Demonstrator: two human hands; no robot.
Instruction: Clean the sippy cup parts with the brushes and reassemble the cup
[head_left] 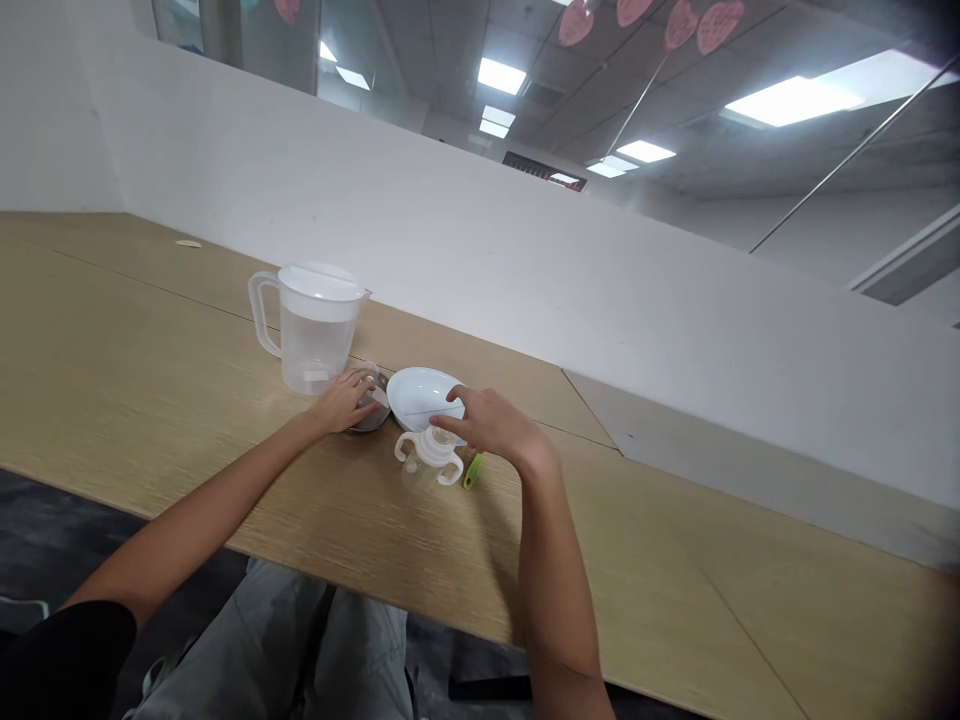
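Observation:
My left hand (345, 400) rests at a dark metal dish (371, 422), its fingers apart over the dish; a small clear item there is partly hidden by the fingers. Bent at the wrist, my right hand (491, 425) hovers over the near right side of a white bowl (420, 388), thumb and forefinger apart with nothing visible between them. Just below that thumb is a clear baby bottle (429, 455) with two white handles and a white collar. A green handle (472, 471) sticks out beneath my right hand; its other end is hidden.
A translucent lidded pitcher (319, 330) stands behind my left hand, its handle to the left. A pale flat scrap (188, 243) lies at the far left of the wooden table (187, 380). A white partition wall (487, 270) rises along the table's back edge.

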